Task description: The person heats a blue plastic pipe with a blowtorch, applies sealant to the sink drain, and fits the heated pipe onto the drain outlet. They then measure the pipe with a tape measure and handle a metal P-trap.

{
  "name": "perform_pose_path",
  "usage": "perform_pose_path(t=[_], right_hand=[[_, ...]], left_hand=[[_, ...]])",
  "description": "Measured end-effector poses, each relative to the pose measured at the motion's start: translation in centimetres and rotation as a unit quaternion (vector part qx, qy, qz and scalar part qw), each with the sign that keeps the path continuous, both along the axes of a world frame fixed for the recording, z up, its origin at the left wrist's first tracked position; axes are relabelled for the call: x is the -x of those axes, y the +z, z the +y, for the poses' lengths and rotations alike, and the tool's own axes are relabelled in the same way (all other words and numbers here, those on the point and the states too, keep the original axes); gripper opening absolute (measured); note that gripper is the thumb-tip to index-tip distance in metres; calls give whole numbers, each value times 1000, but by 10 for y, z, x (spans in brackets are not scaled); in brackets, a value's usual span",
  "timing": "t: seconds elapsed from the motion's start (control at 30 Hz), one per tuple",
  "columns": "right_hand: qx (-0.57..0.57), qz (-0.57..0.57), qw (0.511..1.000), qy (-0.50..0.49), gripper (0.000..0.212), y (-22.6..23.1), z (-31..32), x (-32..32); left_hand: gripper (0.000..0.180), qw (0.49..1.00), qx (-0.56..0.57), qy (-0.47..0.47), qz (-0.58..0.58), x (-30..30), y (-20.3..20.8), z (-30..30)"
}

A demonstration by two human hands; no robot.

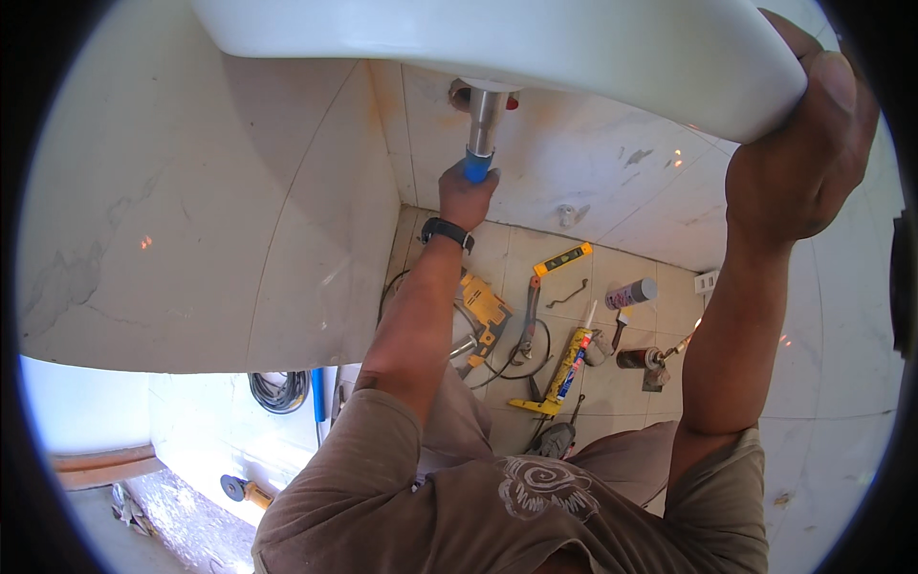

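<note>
A white washbasin (497,33) spans the top of the view, its underside facing me. From its middle hangs a chrome drain pipe (487,120) with a blue piece (476,168) at its lower end. My left hand (466,196), a dark watch on its wrist, is closed around that blue piece; whether it is a sleeve or a separate pipe I cannot tell. At the right end of the basin, my right hand (813,143) grips the rim, thumb outside and the other fingers partly hidden. Behind the drain pipe a hole (460,96) shows in the tiled wall.
On the tiled floor below lie a yellow power drill (486,304), a pipe wrench (532,316), a small yellow spirit level (563,259), a caulking gun (571,368), a spray can (631,293) and a brush (622,323). Coiled cable (279,390) and an angle grinder (247,492) lie at lower left.
</note>
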State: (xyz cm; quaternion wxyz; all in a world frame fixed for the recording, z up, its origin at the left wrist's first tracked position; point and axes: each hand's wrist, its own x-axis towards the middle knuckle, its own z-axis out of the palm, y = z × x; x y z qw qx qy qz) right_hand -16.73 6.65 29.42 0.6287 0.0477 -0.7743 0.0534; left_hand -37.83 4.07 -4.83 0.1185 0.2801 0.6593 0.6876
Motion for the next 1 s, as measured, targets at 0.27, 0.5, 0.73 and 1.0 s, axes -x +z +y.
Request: perform_pose_path(t=[0.27, 0.5, 0.73, 1.0], right_hand=[[-140, 64, 988, -7, 57, 5, 8, -8], [82, 71, 991, -76, 49, -68, 37, -93], [542, -239, 804, -42, 59, -289, 18, -190], [567, -388, 721, -91, 49, -346, -7, -258]], left_hand=[[40, 991, 27, -131, -25, 9, 12, -23], [69, 984, 78, -161, -15, 12, 8, -66], [38, 992, 72, -103, 26, 15, 24, -29], [22, 997, -17, 27, -65, 1, 5, 5]])
